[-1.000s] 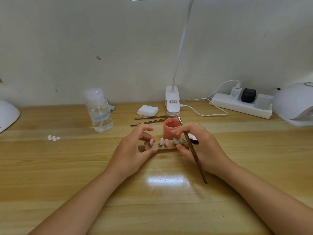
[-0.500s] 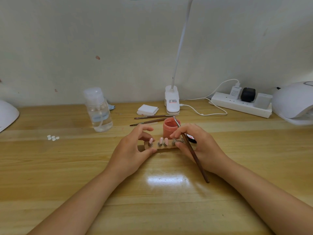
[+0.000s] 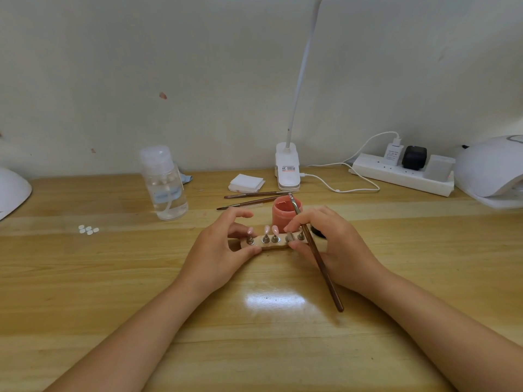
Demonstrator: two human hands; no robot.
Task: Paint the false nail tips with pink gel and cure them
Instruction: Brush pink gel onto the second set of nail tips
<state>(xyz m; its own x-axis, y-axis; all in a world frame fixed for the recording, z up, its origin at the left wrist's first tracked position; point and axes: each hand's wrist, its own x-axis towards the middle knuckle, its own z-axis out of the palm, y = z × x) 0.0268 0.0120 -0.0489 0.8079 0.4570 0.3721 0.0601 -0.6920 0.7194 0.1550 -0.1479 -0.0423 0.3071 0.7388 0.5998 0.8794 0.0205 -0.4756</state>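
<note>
Nail tips [image 3: 271, 231] sit on a holder [image 3: 271, 243] running left-right mid-frame; left hand [image 3: 223, 247] pinches its left end, right hand [image 3: 334, 244] pinches the right end with the brush [image 3: 317, 256] tucked in its grip.

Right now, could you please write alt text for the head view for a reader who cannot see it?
Both hands hold a small nail stand of pink-painted nail tips on a wooden desk; the right hand also grips a brush. An open pot of pink gel stands just behind.
</note>
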